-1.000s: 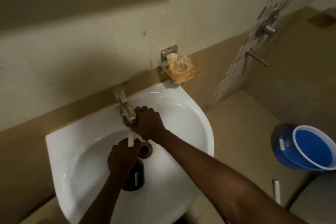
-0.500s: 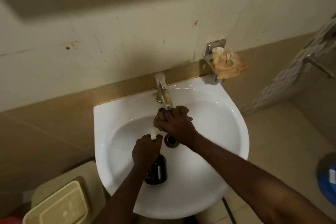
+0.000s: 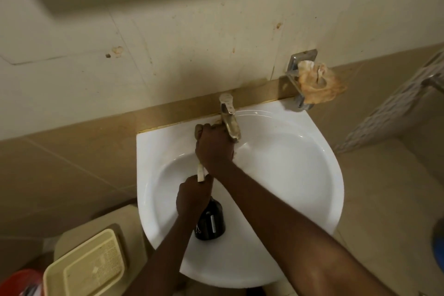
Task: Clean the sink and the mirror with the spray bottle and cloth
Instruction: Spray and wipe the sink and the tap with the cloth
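Nearest you, your left hand (image 3: 193,196) has a tight grip on the dark spray bottle (image 3: 211,222), hanging over the white sink (image 3: 300,175) bowl. Further back, your right hand (image 3: 214,149) is clenched on the cloth (image 3: 200,129), pressed against the tap (image 3: 229,120) base.

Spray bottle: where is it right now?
In the head view the dark spray bottle hangs over the near-left part of the white sink, in the left hand, just below the right hand at the tap.
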